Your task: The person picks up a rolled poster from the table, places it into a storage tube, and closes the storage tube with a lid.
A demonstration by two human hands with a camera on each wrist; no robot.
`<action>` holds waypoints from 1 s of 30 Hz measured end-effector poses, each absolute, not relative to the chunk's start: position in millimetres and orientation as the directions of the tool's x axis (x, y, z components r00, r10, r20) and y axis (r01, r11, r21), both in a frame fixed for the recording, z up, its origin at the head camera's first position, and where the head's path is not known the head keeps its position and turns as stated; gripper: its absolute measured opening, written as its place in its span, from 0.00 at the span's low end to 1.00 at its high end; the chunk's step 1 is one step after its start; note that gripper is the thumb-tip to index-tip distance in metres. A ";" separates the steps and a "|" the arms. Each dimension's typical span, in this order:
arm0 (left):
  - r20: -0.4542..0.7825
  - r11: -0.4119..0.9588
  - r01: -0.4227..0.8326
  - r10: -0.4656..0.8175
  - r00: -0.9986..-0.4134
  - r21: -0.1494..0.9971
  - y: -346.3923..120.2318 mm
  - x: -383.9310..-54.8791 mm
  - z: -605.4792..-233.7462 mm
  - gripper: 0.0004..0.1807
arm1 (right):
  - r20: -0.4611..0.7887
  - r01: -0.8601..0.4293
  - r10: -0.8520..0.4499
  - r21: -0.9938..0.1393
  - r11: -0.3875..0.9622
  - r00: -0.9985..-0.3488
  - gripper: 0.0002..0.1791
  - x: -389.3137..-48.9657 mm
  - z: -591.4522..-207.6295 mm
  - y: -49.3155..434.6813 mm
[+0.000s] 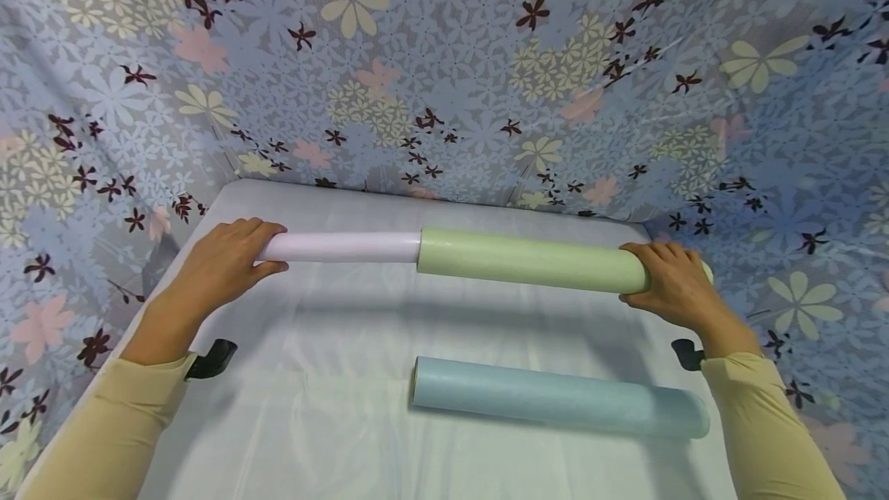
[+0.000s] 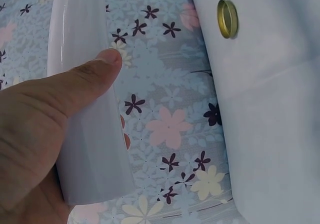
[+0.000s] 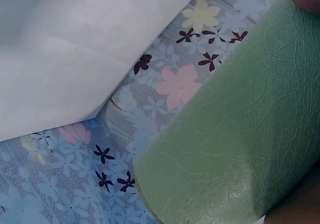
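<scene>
My left hand [image 1: 229, 261] grips a pale lilac tube [image 1: 347, 247] near its left end. In the left wrist view the thumb [image 2: 92, 76] lies across this tube. My right hand [image 1: 670, 280] holds a wider green tube [image 1: 528, 259] near its right end; its leathery texture shows in the right wrist view. The lilac tube's right part disappears at the green tube's left end, so the two form one line. Both appear raised above the table, with a shadow below. A light blue tube [image 1: 556, 398] lies closer to me on the table, untouched.
A white-covered table [image 1: 333, 430] lies under the tubes. Flower-patterned cloth [image 1: 444, 99] surrounds its back and sides. Against white in the left wrist view is a gold-coloured ring shape [image 2: 221, 21]; whether it is a tube's rim I cannot tell.
</scene>
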State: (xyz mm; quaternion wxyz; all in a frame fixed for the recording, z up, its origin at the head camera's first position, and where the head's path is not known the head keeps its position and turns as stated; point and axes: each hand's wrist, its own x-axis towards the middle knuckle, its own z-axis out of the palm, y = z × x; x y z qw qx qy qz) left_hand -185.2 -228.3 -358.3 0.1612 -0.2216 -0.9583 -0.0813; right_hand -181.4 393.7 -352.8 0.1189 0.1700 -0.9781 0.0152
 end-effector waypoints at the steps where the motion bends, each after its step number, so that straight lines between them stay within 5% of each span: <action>1: 0.345 0.888 0.452 0.401 -0.849 0.082 -227.7 -185.5 -358.3 0.29 | 0.235 -0.336 -0.328 0.007 0.942 -0.915 0.45 -181.4 -352.7 393.4; 30: 0.327 0.878 0.474 0.429 -0.842 0.067 -204.0 -193.3 -360.7 0.29 | 0.217 -0.332 -0.324 0.000 0.943 -0.921 0.45 -186.1 -354.9 379.5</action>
